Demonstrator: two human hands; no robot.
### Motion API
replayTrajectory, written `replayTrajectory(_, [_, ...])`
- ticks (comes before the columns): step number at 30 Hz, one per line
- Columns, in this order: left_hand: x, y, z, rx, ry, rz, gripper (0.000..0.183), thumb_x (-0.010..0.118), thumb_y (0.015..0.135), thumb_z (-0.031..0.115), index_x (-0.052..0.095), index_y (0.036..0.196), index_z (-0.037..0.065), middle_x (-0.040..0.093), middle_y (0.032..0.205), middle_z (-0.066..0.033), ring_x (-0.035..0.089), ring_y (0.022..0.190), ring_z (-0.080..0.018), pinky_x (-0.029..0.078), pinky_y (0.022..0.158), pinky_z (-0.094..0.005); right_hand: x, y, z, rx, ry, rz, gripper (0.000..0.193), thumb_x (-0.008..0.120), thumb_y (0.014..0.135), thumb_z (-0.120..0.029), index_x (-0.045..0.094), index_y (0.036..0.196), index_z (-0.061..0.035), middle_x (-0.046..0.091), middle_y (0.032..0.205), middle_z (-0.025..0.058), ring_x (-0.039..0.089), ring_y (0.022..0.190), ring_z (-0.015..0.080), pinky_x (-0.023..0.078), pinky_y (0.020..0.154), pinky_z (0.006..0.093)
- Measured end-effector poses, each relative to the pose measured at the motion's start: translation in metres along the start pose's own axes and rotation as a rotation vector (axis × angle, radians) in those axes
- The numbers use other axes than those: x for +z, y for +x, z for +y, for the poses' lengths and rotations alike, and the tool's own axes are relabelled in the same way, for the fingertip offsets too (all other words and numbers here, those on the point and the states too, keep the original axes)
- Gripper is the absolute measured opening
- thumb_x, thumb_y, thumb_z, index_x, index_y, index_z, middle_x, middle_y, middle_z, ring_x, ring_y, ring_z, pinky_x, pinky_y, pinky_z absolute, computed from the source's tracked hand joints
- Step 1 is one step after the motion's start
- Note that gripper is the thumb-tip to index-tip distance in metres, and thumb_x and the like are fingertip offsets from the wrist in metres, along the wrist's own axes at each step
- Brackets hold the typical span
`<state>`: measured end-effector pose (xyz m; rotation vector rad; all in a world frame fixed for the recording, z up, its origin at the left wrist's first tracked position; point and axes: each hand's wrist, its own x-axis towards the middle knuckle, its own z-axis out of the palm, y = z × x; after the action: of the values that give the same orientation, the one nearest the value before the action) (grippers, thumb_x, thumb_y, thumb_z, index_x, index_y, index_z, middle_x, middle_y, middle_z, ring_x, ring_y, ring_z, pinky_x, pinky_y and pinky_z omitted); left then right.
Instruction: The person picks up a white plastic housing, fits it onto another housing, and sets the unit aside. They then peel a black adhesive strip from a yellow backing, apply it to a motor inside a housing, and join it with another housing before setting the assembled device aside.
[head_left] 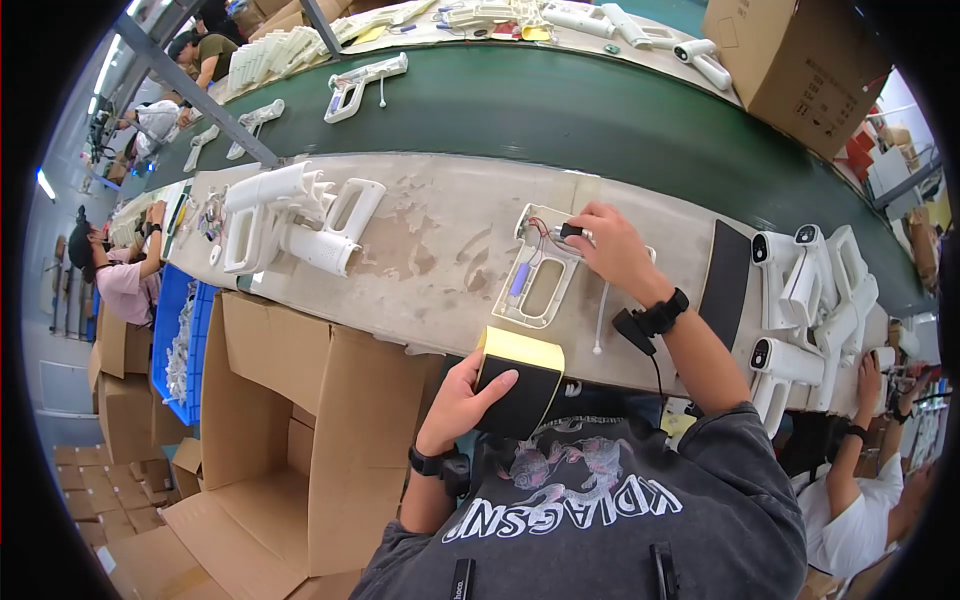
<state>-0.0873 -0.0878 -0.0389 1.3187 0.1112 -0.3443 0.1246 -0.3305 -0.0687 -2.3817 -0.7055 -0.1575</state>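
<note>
My left hand [466, 402] grips a black sheet with a yellow face [524, 398], bent over near the table's front edge. On the table in front of me lies an open white housing half [541, 318] with a looped handle. Inside it are a small purple-blue cylindrical cell [520, 280] and thin red and dark wires [541, 230]. My right hand [614, 250] is closed over the housing's upper end, its fingers pinching a small black part [571, 230]. A thin white stem with a rounded end [600, 325] lies beside the housing, below that hand.
White housing shells [300, 222] are piled on the left; assembled white devices [815, 290] crowd the right beside a black mat [725, 285]. Behind runs a green conveyor [480, 110] carrying housings. An open cardboard box [365, 440] and blue bin [208, 345] stand front left. Other people work nearby.
</note>
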Motion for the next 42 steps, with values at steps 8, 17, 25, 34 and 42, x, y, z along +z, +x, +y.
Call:
replayTrajectory(8, [0.001,0.011,-0.005,0.057,0.082,0.081,0.037,0.067,0.1,0.016,0.06,0.131,-0.003,0.07,0.113,-0.0059,0.064,0.097,-0.0089,0.052,0.086,-0.0265,-0.027,-0.024,-0.05,-0.066,0.281,-0.035,0.024,0.075,0.089,-0.015,0.072,0.109,-0.0018,0.066,0.102,0.0127,0.064,0.098,0.0318,0.053,0.084,0.0408])
replayTrajectory(17, [0.009,0.021,-0.01,0.074,0.048,0.136,0.033,0.066,0.1,0.014,0.059,0.127,-0.002,0.07,0.112,-0.0068,0.065,0.099,-0.0101,0.054,0.086,-0.0266,-0.017,-0.08,-0.088,-0.214,0.443,-0.313,0.036,0.078,0.086,-0.012,0.069,0.121,-0.0042,0.064,0.108,0.011,0.064,0.096,0.0296,0.053,0.085,0.0392])
replayTrajectory(25, [0.015,0.019,-0.001,0.123,-0.115,0.209,0.033,0.065,0.1,0.01,0.056,0.129,-0.002,0.068,0.116,-0.0068,0.064,0.101,-0.0105,0.054,0.088,-0.0267,-0.008,-0.083,-0.102,-0.094,0.499,-0.062,0.036,0.083,0.079,-0.004,0.073,0.114,-0.0037,0.063,0.105,0.0097,0.067,0.091,0.0227,0.056,0.077,0.0317])
replayTrajectory(34, [-0.002,0.005,0.002,0.132,0.041,0.116,0.037,0.065,0.1,0.008,0.053,0.133,-0.002,0.068,0.117,-0.007,0.063,0.106,-0.0112,0.051,0.093,-0.0273,-0.015,-0.07,-0.097,0.0,0.792,-0.335,0.028,0.084,0.081,-0.007,0.078,0.108,-0.0062,0.066,0.105,0.0058,0.066,0.091,0.0159,0.055,0.079,0.0284])
replayTrajectory(42, [-0.023,0.002,-0.006,0.096,-0.113,0.06,0.038,0.065,0.1,0.009,0.054,0.134,-0.002,0.067,0.123,-0.0071,0.062,0.109,-0.0118,0.049,0.097,-0.0276,-0.005,-0.06,-0.095,0.044,1.084,-0.422,0.031,0.077,0.086,-0.002,0.069,0.117,-0.0022,0.067,0.107,0.0046,0.066,0.098,0.0136,0.054,0.088,0.0281])
